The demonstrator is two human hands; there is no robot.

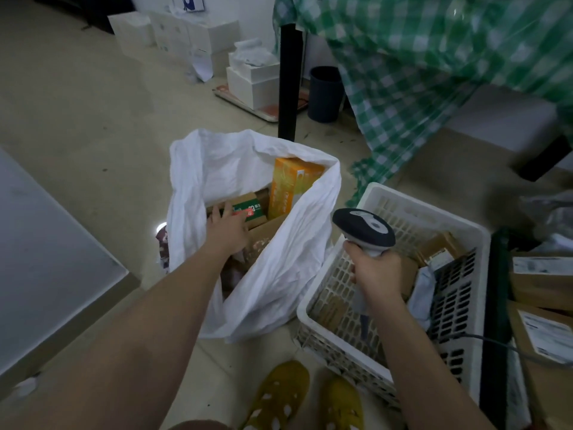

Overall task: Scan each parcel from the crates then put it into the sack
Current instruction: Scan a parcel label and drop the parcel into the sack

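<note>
Your left hand (228, 229) reaches into the white sack (279, 274), fingers laid on a cardboard parcel (251, 209). Your right hand (376, 270) grips the barcode scanner (364, 229) over the white crate (338, 274).

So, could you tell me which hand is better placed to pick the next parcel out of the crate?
Probably the left hand: it holds nothing I can see, though it's down in the sack. The right hand grips the scanner over the crate.
</note>
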